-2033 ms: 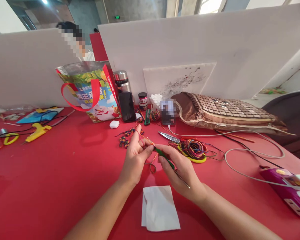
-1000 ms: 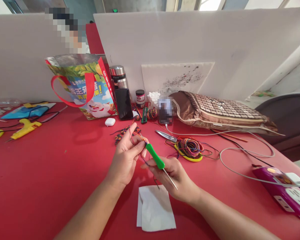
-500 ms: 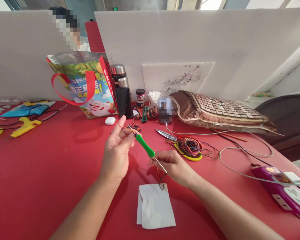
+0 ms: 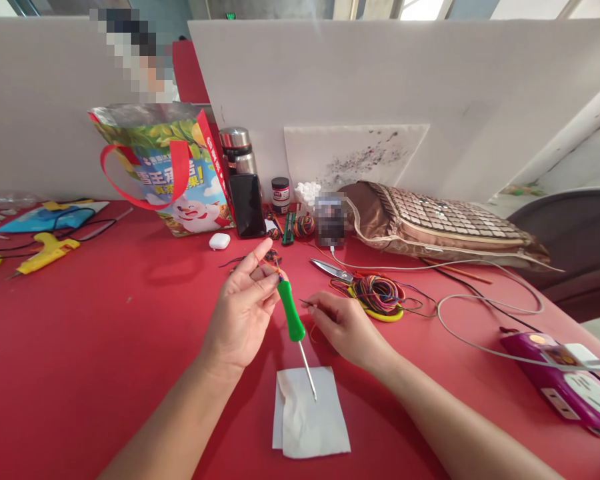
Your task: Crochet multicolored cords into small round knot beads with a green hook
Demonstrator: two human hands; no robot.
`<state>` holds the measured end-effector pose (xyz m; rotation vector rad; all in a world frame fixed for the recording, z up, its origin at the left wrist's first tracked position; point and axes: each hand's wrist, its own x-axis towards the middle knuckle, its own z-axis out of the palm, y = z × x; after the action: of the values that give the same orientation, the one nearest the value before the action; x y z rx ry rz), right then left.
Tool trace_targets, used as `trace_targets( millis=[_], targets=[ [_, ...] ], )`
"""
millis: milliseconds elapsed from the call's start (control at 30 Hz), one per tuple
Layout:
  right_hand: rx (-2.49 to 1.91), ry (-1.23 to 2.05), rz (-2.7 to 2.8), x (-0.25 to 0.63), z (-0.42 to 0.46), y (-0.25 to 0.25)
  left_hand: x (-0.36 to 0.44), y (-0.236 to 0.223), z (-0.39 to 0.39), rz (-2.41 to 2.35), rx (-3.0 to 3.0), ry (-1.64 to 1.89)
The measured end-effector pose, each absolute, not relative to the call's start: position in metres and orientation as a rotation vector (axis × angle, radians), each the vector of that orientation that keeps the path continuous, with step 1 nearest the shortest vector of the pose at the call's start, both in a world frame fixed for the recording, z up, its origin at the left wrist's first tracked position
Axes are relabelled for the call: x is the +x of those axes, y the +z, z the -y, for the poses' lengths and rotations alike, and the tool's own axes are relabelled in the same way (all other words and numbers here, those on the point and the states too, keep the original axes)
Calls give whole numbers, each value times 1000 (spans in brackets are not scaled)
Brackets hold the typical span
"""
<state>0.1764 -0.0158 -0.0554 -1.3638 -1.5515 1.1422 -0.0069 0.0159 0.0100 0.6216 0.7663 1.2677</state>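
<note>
My left hand pinches a green-handled crochet hook near its top, together with multicoloured yarn. The hook's metal shaft points down toward me, its tip above a folded white cloth or paper. Yarn loops round the left fingers, and the index finger is raised. To the right of the handle, apart from it, my right hand pinches a thin dark strand of yarn between thumb and fingers. A faint loop of strand hangs below the right fingers.
Scissors lie by a coil of multicoloured yarn. Behind stand a phone, a flask and a shopping bag. A white earbud case, a yellow glue gun, a power strip and a cushion surround the hands.
The hook has swung steeper, its shaft now over the white piece. My right hand has come off the shaft area and moved slightly up, with the strand in its pinch. The left hand shifted right.
</note>
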Motion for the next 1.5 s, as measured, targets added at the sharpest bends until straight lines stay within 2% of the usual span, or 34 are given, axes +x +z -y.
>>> trace_targets(
  millis=[267,533,900,1100,1500],
  targets=[
    [-1033,476,1753,170,37,-49,8,-1,-3,-874,912,1258],
    [-927,263,1661,172,42,-41,15,-5,6,-775,951,1187],
    [-1002,377,1537,174,42,-45,20,-5,6,-691,594,1128],
    [-969,613,1326,172,38,-40,18,-9,3,-705,625,1119],
    [-992,563,1402,174,37,-38,17,-19,6,-738,916,1125]
  ],
)
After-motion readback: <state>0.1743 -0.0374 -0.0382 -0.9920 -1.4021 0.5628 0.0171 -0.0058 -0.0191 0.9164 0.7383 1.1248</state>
